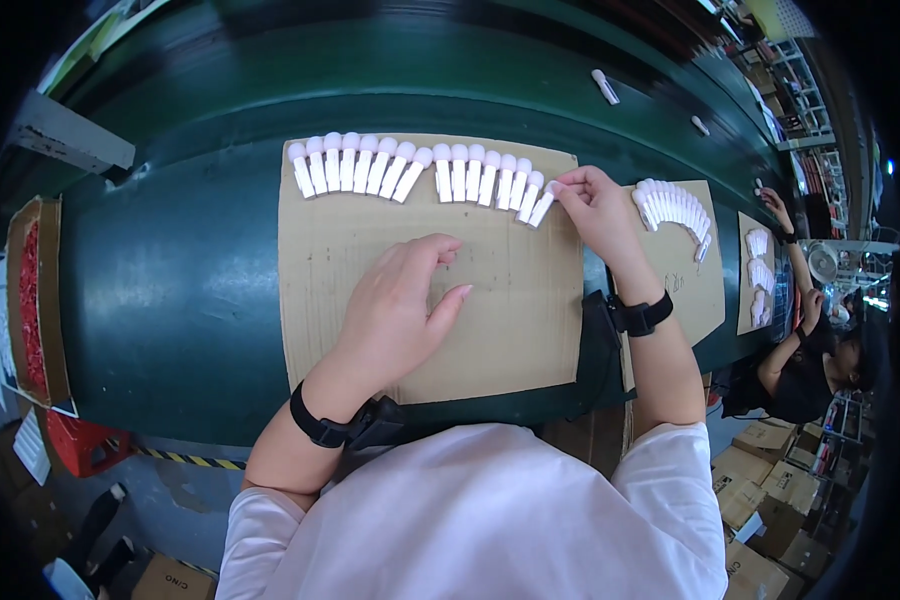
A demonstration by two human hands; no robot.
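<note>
My right hand (592,210) pinches the round end of a small white stick with a pale pink-lilac head (541,210), at the right end of a row. The stick lies tilted beside its neighbours. Two fanned groups of the same round-headed sticks lie along the far part of a flat cardboard sheet (430,340), the left group (348,170) and the right group (478,180). My left hand (395,300) is over the middle of the cardboard, thumb and fingers apart, holding nothing. Black bands circle both wrists.
The cardboard lies on a dark green work surface (160,300). Another sheet (685,285) at right carries a curved row of sticks. Two loose sticks (605,87) (700,126) lie far right. A box of red pieces (32,300) stands left. A co-worker (810,360) reaches in at far right.
</note>
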